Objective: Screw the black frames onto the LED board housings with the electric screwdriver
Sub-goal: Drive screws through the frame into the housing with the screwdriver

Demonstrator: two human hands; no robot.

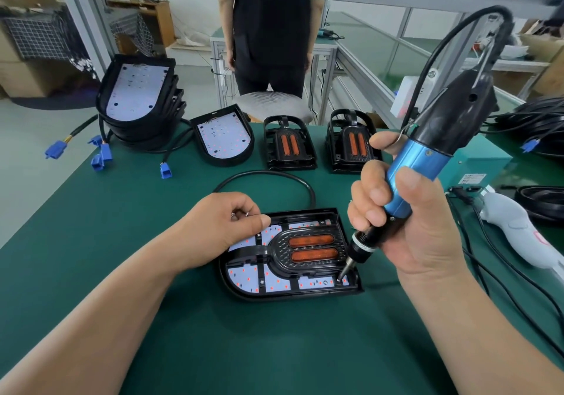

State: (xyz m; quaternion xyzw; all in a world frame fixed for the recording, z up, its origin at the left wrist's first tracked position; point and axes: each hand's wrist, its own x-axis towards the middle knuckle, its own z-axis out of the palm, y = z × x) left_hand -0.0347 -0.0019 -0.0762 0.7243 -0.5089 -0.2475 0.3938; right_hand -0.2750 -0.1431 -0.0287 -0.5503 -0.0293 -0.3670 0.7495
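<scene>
The right hand (pixel 406 220) was wrapped round the blue barrel of the electric screwdriver (pixel 427 162), whose bit stood at a slant with its tip on a screw (pixel 339 279) at the near right corner of the black frame (pixel 305 251). The frame lay seated in the LED board housing (pixel 293 295), flat on the green bench (pixel 213 333) in front of the person. The left hand (pixel 225 226) rested on the housing's far left edge, its fingers curled round what looked like a few spare screws (pixel 241 214).

The tilt of the bit seemed the chief risk. Driven at that angle, it could ride out of the screw head and skid onto the white board beside it, scarring an LED, or send the screw in crooked and strip the plastic. The left hand pressed far from the driven corner, so torque might twist or lift the housing on the smooth mat. Its loosely held screws could also slip out and drop among the frame's ribs. The tool's cord, looping overhead, might tug the driver sideways
</scene>
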